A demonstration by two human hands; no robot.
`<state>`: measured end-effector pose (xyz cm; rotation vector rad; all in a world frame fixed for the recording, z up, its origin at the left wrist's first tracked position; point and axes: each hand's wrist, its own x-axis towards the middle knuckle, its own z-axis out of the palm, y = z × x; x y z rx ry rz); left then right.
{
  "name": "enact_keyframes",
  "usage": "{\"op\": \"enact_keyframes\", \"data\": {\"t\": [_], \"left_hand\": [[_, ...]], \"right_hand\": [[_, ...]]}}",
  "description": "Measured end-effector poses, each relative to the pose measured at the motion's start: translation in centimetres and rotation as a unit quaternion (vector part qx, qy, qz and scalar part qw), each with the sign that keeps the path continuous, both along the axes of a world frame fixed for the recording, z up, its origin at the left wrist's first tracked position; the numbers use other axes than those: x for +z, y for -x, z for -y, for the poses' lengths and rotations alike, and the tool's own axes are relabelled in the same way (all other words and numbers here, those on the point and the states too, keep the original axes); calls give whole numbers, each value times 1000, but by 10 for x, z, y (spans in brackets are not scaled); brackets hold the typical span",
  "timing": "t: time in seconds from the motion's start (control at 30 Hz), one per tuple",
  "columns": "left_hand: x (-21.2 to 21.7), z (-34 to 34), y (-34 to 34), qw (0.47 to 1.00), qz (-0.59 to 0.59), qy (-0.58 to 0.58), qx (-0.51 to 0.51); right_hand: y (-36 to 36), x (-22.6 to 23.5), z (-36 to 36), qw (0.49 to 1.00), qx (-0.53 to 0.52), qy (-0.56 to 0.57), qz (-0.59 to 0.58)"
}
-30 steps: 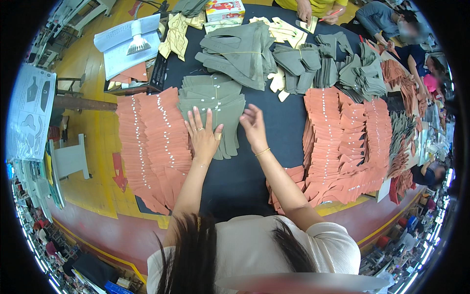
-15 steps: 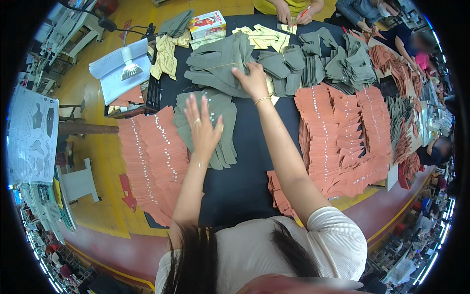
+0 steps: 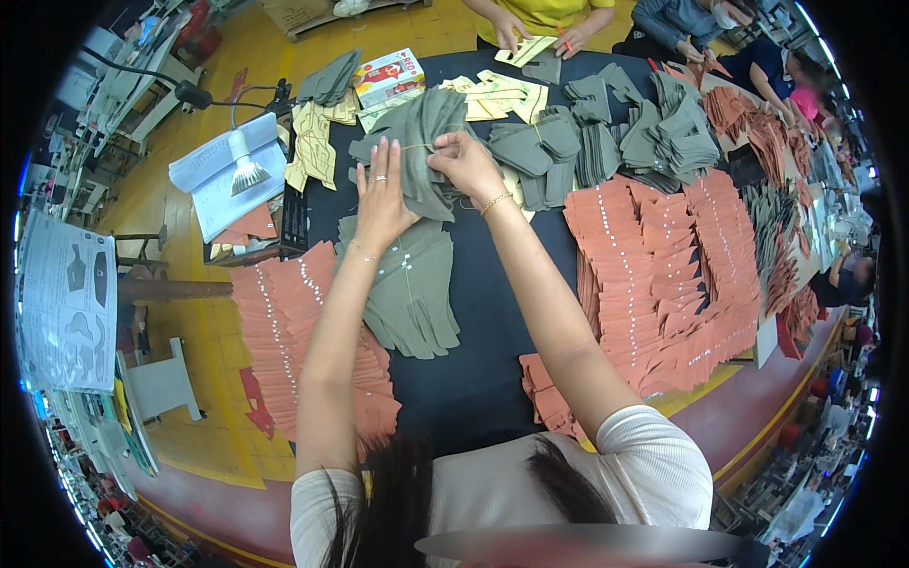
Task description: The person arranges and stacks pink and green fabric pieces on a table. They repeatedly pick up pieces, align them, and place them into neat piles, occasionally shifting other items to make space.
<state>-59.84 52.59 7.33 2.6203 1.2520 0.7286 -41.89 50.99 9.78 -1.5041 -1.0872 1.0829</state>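
A bundle of grey-green fabric pieces (image 3: 431, 118) is bunched up at the far middle of the table, a thin yellow band (image 3: 415, 148) running across it. My left hand (image 3: 381, 194) lies against its near left side, fingers stretched out and a ring on one of them. At the right side, my right hand (image 3: 466, 168) is closed in a pinch at the end of the band. Just nearer to me lies a second grey-green stack (image 3: 412, 293), with small pale stickers and a thin band along it.
Rows of orange-pink fabric pieces lie at left (image 3: 317, 360) and right (image 3: 653, 284). More grey-green stacks (image 3: 559, 142), cream pattern pieces (image 3: 492, 97) and a box (image 3: 390, 78) stand at the back. A desk lamp (image 3: 246, 166) leans over papers. Co-workers' hands (image 3: 568, 43) are across the table.
My left hand has moved up from the nearer stack onto the banded bundle. My right hand has shifted left and pinches the band. The bundle is more bunched up and narrower.
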Motion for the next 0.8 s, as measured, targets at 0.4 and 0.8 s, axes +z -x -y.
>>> {"op": "enact_keyframes", "data": {"t": [0.4, 0.8], "left_hand": [[95, 34, 59, 567, 769, 292, -44], [1, 237, 96, 416, 690, 588, 76]], "right_hand": [[57, 150, 44, 951, 128, -157, -234], [45, -1, 244, 924, 137, 194, -301]]}}
